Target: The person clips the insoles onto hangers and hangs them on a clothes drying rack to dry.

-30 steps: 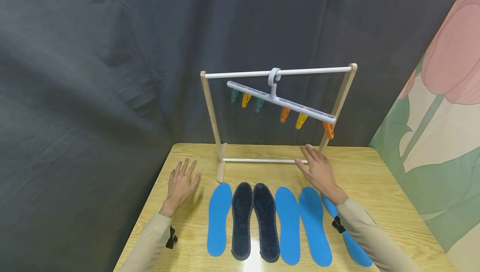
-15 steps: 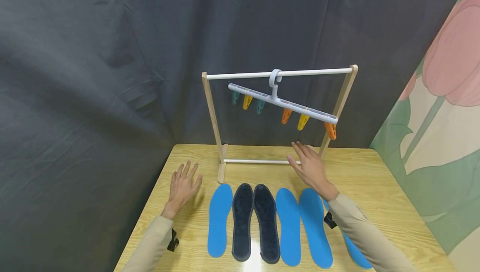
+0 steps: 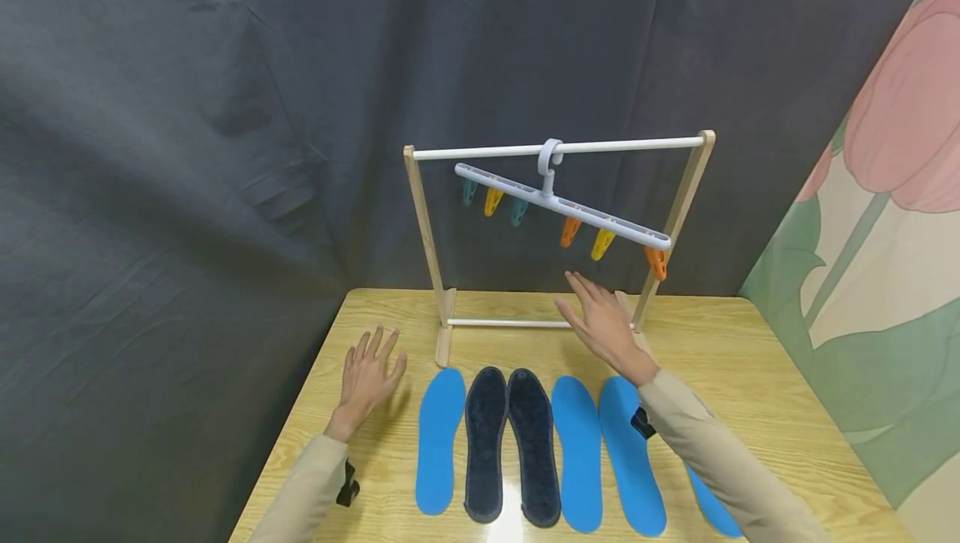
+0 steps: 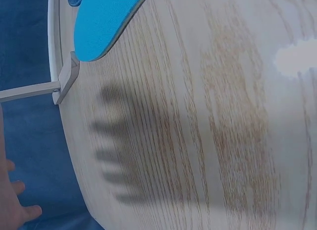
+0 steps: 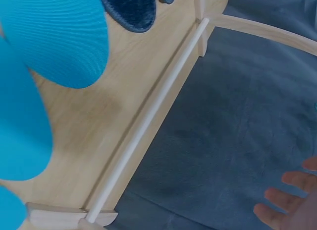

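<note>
My left hand (image 3: 369,378) hovers over the table's left side with fingers spread and nothing in them; its shadow falls on the wood in the left wrist view. My right hand (image 3: 602,326), fingers extended and bare, is raised in front of the rack's lower rod, below the hanger. Insoles lie in a row on the table: a blue insole (image 3: 440,443) at the left, two dark fuzzy insoles (image 3: 485,443) side by side, then blue insoles (image 3: 576,453) to the right. The rightmost blue insole (image 3: 714,503) is partly hidden under my right sleeve.
A wooden rack (image 3: 424,226) with white rods stands at the back of the table (image 3: 757,385). From its top rod hangs a grey hanger (image 3: 558,203), slanting down to the right, with several colored clips (image 3: 602,243). A dark curtain (image 3: 225,151) backs everything.
My right hand has moved leftward and slightly up, from near the rack's right post to the front of the lower rod. My left hand has shifted only slightly.
</note>
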`<state>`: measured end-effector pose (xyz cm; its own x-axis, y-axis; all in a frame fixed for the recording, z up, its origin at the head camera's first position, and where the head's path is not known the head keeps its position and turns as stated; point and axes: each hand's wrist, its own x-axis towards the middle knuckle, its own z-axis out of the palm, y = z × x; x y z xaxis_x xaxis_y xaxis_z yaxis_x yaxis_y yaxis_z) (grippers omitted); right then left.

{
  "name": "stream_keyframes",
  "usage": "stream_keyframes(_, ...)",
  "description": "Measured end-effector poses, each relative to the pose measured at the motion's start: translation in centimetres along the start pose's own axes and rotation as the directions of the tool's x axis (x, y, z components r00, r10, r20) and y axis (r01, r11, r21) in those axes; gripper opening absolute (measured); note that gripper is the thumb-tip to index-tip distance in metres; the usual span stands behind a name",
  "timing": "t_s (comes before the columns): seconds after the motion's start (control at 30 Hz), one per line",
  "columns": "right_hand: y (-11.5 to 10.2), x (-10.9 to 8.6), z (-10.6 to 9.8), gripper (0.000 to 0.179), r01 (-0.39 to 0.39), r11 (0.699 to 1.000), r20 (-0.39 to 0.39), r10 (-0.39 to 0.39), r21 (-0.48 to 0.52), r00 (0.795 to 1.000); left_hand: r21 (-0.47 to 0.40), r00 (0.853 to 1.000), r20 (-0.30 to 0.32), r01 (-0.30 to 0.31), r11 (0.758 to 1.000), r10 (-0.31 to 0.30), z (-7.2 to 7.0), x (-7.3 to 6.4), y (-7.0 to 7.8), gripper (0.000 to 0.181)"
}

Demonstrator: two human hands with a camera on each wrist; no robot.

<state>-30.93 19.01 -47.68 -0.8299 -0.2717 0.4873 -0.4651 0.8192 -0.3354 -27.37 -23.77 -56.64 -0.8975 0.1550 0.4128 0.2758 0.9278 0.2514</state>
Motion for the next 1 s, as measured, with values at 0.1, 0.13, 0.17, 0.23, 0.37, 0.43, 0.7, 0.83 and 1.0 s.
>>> stream_keyframes(0.1, -0.5, 0.6, 0.0, 0.063, -0.006, 1.0, 0.006, 0.006, 0.016, 1.0, 0.002, 1.0, 0.015, 0.007, 1.0, -0.007, 0.2, 0.0, 0.0, 0.054)
stream_keyframes(0.13, -0.6, 0.8, 0.0, 0.063, -0.007, 1.0, 0.007, 0.007, 0.016, 1.0, 0.002, 1.0, 0.019, 0.009, 1.0, -0.009, 0.2, 0.0, 0.0, 0.054)
stream_keyframes(0.17, -0.8, 1.0, 0.0, 0.064, -0.008, 1.0, 0.008, 0.008, 0.02, 1.0, 0.0, 1.0, 0.023, 0.011, 1.0, -0.011, 0.3, -0.1, 0.0, 0.055)
stream_keyframes(0.23, -1.1, 1.3, 0.0, 0.065, -0.013, 0.999, 0.015, 0.012, 0.042, 1.0, 0.001, 0.999, 0.031, 0.016, 1.0, -0.016, 0.4, -0.1, 0.0, 0.055)
stream_keyframes(0.37, -1.6, 1.9, -0.1, 0.067, -0.029, 0.996, 0.03, 0.027, 0.085, 0.999, -0.006, 0.999, 0.046, 0.025, 1.0, -0.024, 0.6, -0.2, 0.1, 0.055)
stream_keyframes(0.43, -1.8, 2.2, -0.1, 0.067, -0.04, 0.994, 0.034, 0.037, 0.1, 0.999, -0.006, 0.999, 0.049, 0.024, 1.0, -0.023, 0.8, -0.2, 0.2, 0.055)
stream_keyframes(0.7, -3.3, 4.3, -0.4, 0.072, -0.06, 0.984, 0.057, 0.052, 0.166, 0.997, -0.012, 1.0, 0.029, 0.008, 1.0, -0.007, 1.1, -0.4, 0.2, 0.053)
stream_keyframes(0.83, -4.2, 5.6, -0.5, 0.074, -0.074, 0.975, 0.077, 0.06, 0.207, 0.995, -0.017, 0.999, 0.036, 0.001, 1.0, 0.0, 1.3, -0.5, 0.4, 0.054)
stream_keyframes(1.0, -4.9, 6.9, -0.7, 0.076, -0.108, 0.963, 0.077, 0.092, 0.245, 0.993, -0.025, 0.999, 0.044, -0.002, 1.0, 0.003, 1.5, -0.6, 0.6, 0.055)
